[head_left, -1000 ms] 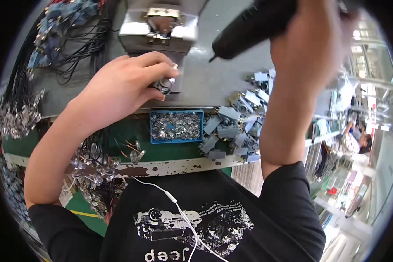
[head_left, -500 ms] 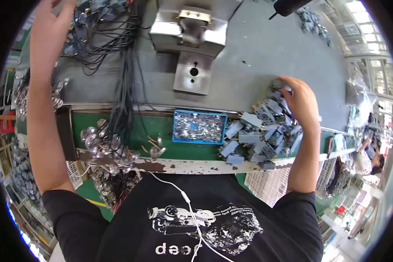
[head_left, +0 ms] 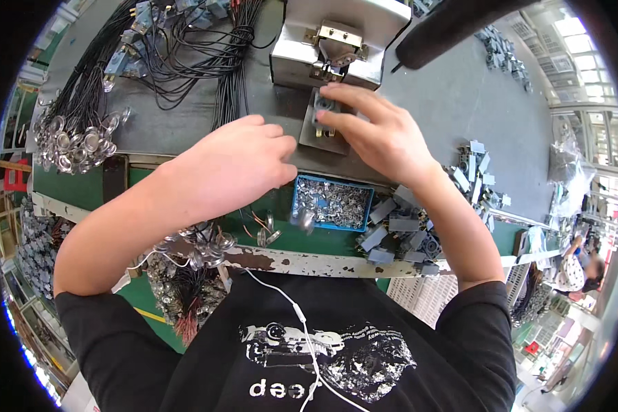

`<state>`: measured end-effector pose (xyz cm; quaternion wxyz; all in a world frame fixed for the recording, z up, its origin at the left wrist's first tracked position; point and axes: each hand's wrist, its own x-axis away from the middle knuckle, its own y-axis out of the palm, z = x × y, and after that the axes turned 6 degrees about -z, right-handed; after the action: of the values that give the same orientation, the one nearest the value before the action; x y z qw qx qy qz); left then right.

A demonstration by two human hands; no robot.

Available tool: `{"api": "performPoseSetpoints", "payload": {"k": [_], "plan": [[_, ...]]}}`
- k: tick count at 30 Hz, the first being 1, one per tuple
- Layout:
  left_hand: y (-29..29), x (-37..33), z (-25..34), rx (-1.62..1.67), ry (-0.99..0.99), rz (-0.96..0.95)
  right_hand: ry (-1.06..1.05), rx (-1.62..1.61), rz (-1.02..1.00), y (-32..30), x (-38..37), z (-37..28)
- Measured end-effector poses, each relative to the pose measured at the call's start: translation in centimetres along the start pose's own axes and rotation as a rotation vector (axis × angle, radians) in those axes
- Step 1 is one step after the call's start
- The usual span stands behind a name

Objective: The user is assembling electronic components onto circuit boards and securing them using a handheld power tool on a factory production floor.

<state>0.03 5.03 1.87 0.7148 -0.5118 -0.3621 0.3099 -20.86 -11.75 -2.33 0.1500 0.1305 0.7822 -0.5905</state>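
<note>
My right hand point(head_left: 381, 134) pinches a small grey block-shaped part point(head_left: 326, 106) with brass-coloured prongs between thumb and fingers. It holds the part over the metal base plate point(head_left: 312, 141) of a steel fixture point(head_left: 299, 58). To the left, my left hand point(head_left: 250, 161) is closed, fingers curled, with its fingertips near the blue tray point(head_left: 296, 199); whatever they grip is hidden. A blurred silvery round piece point(head_left: 305, 218) shows below these fingertips, over the tray's near left corner. Small shiny metal pieces point(head_left: 336, 202) fill the tray.
More grey parts point(head_left: 405, 230) lie piled right of the tray, under my right forearm. Bundled black cables point(head_left: 233, 69) with round silver ends point(head_left: 75, 144) cover the left of the table. A dark rod-like tool point(head_left: 453, 34) reaches in at upper right. Another person point(head_left: 577, 268) is at far right.
My right hand has moved from the grey pile to the fixture's plate with a part. My left hand has come down from the upper-left cables towards the tray. The view has shifted.
</note>
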Motion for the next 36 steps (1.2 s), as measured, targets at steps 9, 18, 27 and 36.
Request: {"api": "performPoseSetpoints", "payload": {"k": [9, 18, 27, 36], "plan": [[1.5, 0.1, -0.5, -0.014, 0.014, 0.019, 0.237, -0.015, 0.003, 0.6, 1.1, -3.7], [0.0, -0.4, -0.1, 0.126, 0.044, 0.172, 0.507, -0.262, -0.129, -4.9, 1.4, -10.4], [-1.9, -1.3, -1.8, 0.102, 0.087, 0.151, 0.500, -0.854, -0.641, -5.2, 0.4, -3.6], [-3.3, -0.6, -3.1, 0.287, -0.097, 0.043, 0.445, -0.505, -0.403, -4.9, 0.5, -4.0]]}}
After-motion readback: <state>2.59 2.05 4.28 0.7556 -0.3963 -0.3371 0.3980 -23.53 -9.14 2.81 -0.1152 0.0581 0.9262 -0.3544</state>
